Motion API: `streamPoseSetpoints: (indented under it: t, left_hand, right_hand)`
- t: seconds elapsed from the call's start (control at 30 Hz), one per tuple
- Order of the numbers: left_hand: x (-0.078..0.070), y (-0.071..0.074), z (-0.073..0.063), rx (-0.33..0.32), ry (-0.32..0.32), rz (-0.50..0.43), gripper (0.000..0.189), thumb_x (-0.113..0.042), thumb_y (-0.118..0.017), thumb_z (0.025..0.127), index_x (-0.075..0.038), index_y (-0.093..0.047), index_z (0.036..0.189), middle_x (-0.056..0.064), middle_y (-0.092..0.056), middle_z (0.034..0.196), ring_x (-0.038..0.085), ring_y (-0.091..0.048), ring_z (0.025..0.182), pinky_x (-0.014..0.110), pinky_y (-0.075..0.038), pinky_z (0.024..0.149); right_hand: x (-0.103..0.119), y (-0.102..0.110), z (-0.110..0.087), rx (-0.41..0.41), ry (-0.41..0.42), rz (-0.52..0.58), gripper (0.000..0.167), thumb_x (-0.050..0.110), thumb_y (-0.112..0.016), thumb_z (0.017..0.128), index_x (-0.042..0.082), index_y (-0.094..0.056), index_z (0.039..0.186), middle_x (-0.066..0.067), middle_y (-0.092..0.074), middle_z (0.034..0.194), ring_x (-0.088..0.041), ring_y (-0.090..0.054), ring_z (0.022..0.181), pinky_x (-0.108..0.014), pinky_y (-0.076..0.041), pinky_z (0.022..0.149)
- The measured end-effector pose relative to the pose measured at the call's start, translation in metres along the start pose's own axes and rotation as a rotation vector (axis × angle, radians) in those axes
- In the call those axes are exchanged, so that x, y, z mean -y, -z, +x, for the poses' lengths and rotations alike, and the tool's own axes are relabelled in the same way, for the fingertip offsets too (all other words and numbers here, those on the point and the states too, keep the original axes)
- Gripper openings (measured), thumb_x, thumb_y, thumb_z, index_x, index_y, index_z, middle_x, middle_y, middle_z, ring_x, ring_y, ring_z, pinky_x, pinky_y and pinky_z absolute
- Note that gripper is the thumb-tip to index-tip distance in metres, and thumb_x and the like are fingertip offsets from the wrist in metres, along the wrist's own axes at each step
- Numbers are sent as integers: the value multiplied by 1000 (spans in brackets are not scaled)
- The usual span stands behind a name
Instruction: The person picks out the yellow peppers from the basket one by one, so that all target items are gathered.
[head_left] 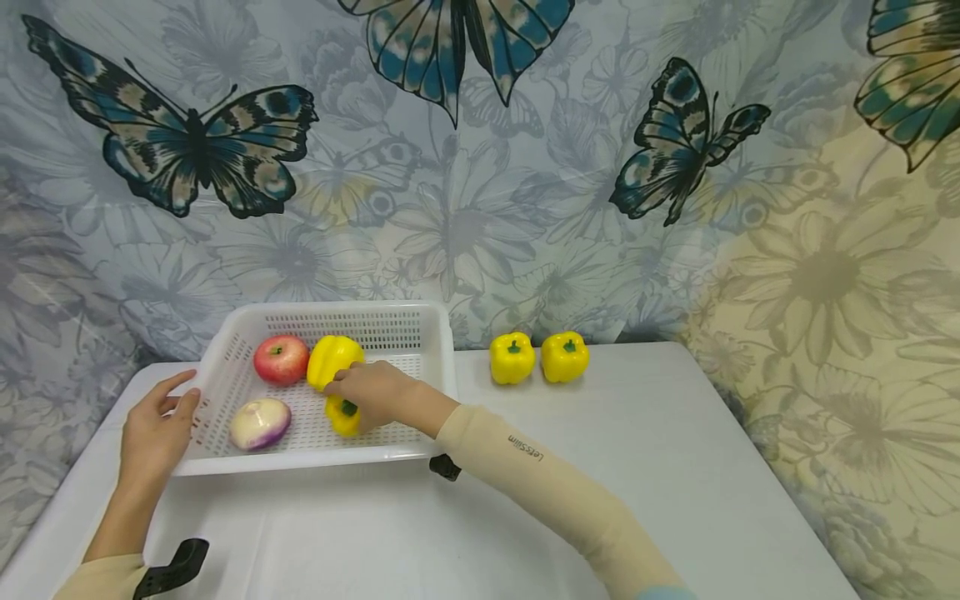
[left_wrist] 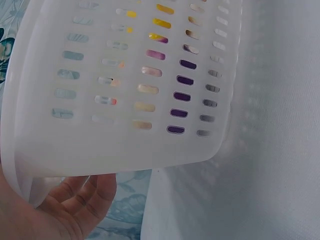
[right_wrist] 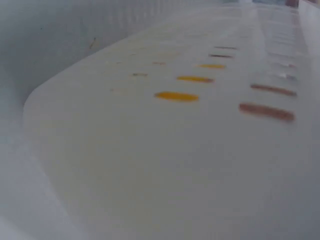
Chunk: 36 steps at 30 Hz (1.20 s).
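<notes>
The basket (head_left: 300,461) is presenting smooth, slightly translucent plastic, its rim carrying a soft sheen. The yellow peppers (head_left: 512,362) are displaying smooth, highly glossy skins; the apple (head_left: 281,361) and the purple-and-white vegetable (head_left: 260,423) are also reflecting light from smooth surfaces. The table cover (head_left: 570,450) is appearing matt and cloth-like; the right sleeve (head_left: 540,467) is showing matt fabric. The black bracket (head_left: 180,562) is resembling smooth plastic.

From my remote seat I see my left forearm (head_left: 123,518) slant from the near left edge toward the far side, the left hand (head_left: 159,433) back-up, its fingers (left_wrist: 95,197) gently bent. My right arm (head_left: 603,525) stretches from the near right toward the far left (a beige sleeve (head_left: 525,462) covers it almost to the wrist), the right hand (head_left: 384,392) pointing left, fingertips lowered in a grasp.
</notes>
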<state>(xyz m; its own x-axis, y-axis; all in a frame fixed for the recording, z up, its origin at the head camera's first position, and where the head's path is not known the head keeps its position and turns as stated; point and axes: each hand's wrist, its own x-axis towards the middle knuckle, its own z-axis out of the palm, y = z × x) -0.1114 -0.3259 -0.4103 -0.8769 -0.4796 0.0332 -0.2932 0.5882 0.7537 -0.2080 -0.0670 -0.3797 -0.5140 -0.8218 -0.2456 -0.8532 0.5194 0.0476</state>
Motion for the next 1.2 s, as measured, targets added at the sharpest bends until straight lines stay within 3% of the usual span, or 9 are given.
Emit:
streamPoseSetpoints:
  t: [0.13,0.27,0.5,0.63,0.93,1.2]
  left_hand:
    - [0,-1,1,4,0,-1,50,-29,-41,104,-7,-39,150,32,-57,122,-2,-50,64,23,-42,54]
    - [0,-1,1,7,4,1,51,-29,-41,104,-6,-38,150,33,-57,123,-2,-50,63,24,-41,54]
    - [-1,-1,1,0,20,16,50,-28,-41,104,-7,-39,150,32,-57,122,-4,-48,62,23,-40,54]
    - [-2,-1,0,-7,27,22,50,-27,-41,104,-7,-39,150,32,-57,122,-4,-48,61,23,-39,54]
    - [0,-4,1,-35,39,14,48,-29,-42,104,-10,-42,148,25,-62,112,4,-53,64,30,-42,55]
    - [0,-3,0,-8,11,9,50,-27,-41,104,-7,-40,149,31,-59,120,-5,-49,62,23,-41,53]
  right_hand:
    - [-8,-1,-7,-27,14,49,61,33,-73,86,25,-51,142,9,-57,127,-11,-50,110,-23,-46,84]
    - [-15,0,-16,-46,13,113,63,31,-76,84,24,-52,142,7,-56,130,-13,-49,108,-24,-45,83]
    - [-28,5,-32,-103,9,217,66,28,-82,81,21,-54,141,2,-50,143,-13,-51,122,-26,-41,101]
    - [-35,8,-41,-121,9,251,65,26,-81,82,22,-54,140,0,-49,144,-15,-50,126,-28,-40,104]
    - [-48,11,-58,-178,-2,298,65,29,-82,80,20,-55,139,0,-53,140,-15,-51,124,-29,-42,102]
    - [-62,8,-70,-231,-21,331,65,32,-82,80,20,-56,138,0,-56,135,-15,-53,121,-30,-45,99]
